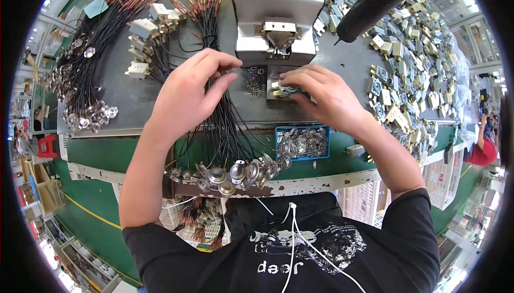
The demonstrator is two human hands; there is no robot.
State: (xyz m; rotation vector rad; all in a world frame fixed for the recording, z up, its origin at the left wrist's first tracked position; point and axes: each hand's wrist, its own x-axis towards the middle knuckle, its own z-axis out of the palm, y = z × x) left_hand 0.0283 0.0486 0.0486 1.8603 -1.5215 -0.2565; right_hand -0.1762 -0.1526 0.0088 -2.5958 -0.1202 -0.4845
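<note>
Hands busy at a crowded bench: a person's right hand pinches a grey-and-brass connector housing between thumb and fingers at a steel block, while the left hand hangs to one side, thumb and forefinger curled toward each other (whether anything small sits between the tips cannot be told). Beneath them spreads the dark grey bench, its right side taken up by a broad heap of loose housings, no cords seen on them. A white press machine stands just beyond the block. One bundle of black cords, copper-coloured at the far ends, passes under the left hand to round metal caps at the front edge; a second cord bundle lies far left. Between the bundles, a small cluster of pale housings appears to be wired already. A blue tray holds small metal parts; tiny coil springs lie scattered between the hands. By the look of it, much work remains: the cluster seems the finished share, the far larger heap what is left. The piece in hand, partly covered by fingers, looks mid-assembly.
</note>
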